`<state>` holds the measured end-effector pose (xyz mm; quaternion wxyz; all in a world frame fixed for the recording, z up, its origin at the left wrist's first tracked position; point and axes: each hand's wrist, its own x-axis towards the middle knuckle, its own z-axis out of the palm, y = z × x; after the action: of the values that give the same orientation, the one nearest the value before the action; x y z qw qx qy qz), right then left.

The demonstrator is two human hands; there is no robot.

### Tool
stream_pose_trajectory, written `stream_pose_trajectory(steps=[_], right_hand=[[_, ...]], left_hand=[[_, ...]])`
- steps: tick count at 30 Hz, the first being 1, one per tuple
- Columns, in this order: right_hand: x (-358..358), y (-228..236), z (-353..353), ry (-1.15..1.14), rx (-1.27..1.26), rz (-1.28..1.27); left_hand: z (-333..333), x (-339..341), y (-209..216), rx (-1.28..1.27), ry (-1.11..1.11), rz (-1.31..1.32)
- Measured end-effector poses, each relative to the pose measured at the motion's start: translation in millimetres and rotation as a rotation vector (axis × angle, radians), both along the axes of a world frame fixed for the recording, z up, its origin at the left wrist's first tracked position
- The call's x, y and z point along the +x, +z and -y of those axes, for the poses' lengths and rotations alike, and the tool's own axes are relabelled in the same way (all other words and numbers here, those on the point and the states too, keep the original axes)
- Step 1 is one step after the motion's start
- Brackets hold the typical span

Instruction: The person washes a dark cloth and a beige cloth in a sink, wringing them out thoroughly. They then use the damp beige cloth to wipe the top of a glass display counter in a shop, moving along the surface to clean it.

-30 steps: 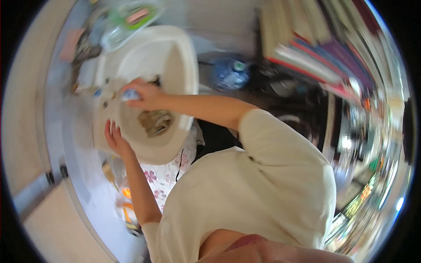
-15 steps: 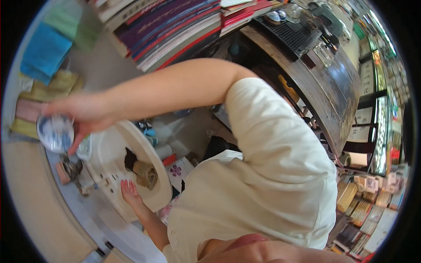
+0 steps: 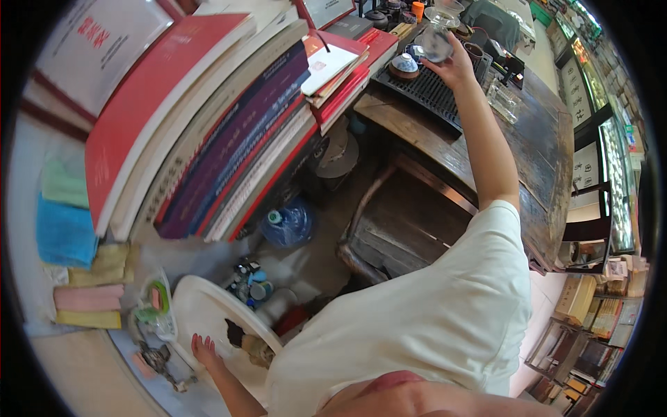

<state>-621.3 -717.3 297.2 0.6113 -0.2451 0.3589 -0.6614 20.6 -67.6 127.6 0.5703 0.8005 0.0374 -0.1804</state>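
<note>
My right hand [image 3: 455, 66] reaches out to the far right, over the dark slatted tea tray [image 3: 434, 94] on the wooden table. Its fingers are closed round a clear, round glass bowl [image 3: 436, 44]. Just beside that bowl, a small blue-and-white lidded cup [image 3: 404, 67] rests on the tray. My left hand [image 3: 204, 349] hovers at the lower left over the white sink [image 3: 201, 295], fingers apart, holding nothing. Inside the basin, near this hand, lie a dark cloth [image 3: 235, 333] and a tan cloth [image 3: 258, 351].
A tall stack of books [image 3: 229, 139] rises between sink and table. Folded cloths [image 3: 66, 229] lie at the left, near the tap [image 3: 182, 384]. Below the table edge stands a wooden chair [image 3: 399, 229], with a blue water jug [image 3: 288, 222] on the floor.
My right hand has swung from beyond the sink at the far left across to the tea tray, carrying a round vessel. The view has shifted rightward. My left hand stays over the sink.
</note>
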Motion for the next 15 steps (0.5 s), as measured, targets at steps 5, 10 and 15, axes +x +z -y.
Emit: stream_pose_trajectory(steps=[5, 10, 15], right_hand=[[-68.9, -113.3, 123.2, -0.398, 0.321, -0.192], [-71.8, -176.3, 191.4, -0.616, 0.157, -0.899], [-35.8, -176.8, 203.0, -0.605, 0.018, -1.327]], left_hand=[[61.8, 17.6, 27.8, 0.129, -0.113, 0.078], [120.8, 32.6, 60.2, 0.252, -0.192, 0.150], [163.9, 15.9, 85.1, 0.300, -0.266, 0.159]])
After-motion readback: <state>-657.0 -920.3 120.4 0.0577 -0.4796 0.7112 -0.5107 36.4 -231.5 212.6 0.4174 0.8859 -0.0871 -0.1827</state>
